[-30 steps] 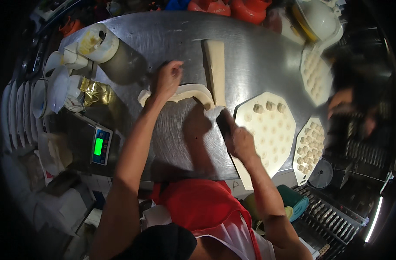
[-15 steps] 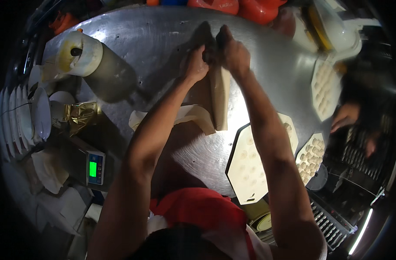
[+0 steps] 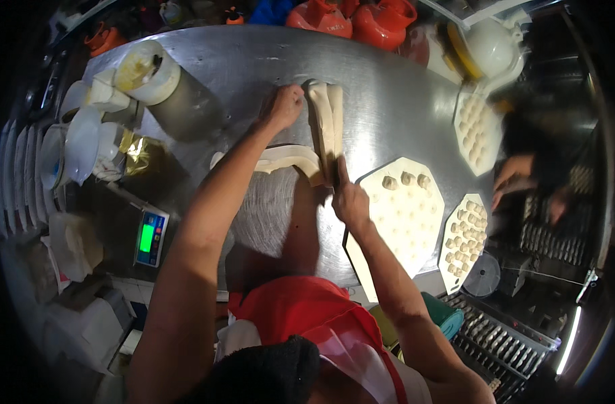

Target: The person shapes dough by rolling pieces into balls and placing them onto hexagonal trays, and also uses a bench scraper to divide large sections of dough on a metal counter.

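Observation:
A long pale dough slab lies on the steel table, pointing away from me, with a lengthwise split running from its far end. My right hand is closed at the slab's near end around a dark slim cutting tool, mostly hidden by the fingers. My left hand is curled into a fist just left of the slab's far end, with nothing visible in it. A second, curved dough strip lies to the left, partly under my left forearm, its right end against the slab.
A white eight-sided board with three dough pieces lies right; smaller boards hold several more. A digital scale, a white tub and bowls stand left. Red gas cylinders stand beyond the table. Another person's hand is at right.
My right hand has come from the slab's far end to its near end, and the slab now shows a lengthwise split. My left hand has moved slightly left and nearer. The view has shifted.

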`<action>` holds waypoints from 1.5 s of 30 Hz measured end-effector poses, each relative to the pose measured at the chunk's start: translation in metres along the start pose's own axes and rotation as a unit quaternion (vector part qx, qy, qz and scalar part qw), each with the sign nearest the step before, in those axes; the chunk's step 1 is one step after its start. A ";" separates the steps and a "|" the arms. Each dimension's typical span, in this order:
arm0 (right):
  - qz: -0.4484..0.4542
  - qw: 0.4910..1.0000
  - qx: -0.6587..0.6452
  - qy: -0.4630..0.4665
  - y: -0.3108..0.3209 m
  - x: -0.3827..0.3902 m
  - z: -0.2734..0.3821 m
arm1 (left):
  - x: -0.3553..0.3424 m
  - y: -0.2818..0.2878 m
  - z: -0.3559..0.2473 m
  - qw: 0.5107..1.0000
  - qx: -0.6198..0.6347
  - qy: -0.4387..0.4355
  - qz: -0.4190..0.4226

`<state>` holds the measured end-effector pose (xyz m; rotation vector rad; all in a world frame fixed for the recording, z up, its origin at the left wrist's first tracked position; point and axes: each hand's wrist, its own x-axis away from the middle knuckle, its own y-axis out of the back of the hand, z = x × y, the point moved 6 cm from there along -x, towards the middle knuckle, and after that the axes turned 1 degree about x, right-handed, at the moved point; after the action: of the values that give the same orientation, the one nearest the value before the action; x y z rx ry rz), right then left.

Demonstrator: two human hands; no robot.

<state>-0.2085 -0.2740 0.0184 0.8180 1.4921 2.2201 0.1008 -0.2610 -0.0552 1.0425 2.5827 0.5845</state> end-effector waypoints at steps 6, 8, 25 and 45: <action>0.365 0.928 0.005 0.080 -0.026 0.169 -0.007 | 0.178 0.062 -0.064 0.990 0.024 0.092 0.104; 0.338 0.932 -0.082 0.101 -0.009 0.160 -0.004 | 0.229 0.072 -0.070 0.984 0.044 0.108 0.137; 0.370 0.814 -0.446 0.036 0.038 0.113 0.153 | 0.350 0.152 -0.040 0.871 0.368 0.316 -0.077; 0.265 0.847 -0.395 0.238 0.092 -0.076 0.345 | 0.408 0.140 -0.001 0.968 -0.224 -0.031 -0.105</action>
<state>0.0715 -0.1036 0.1793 0.4274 0.3320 3.2445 -0.0999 0.1203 -0.0365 0.6179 2.3069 0.9989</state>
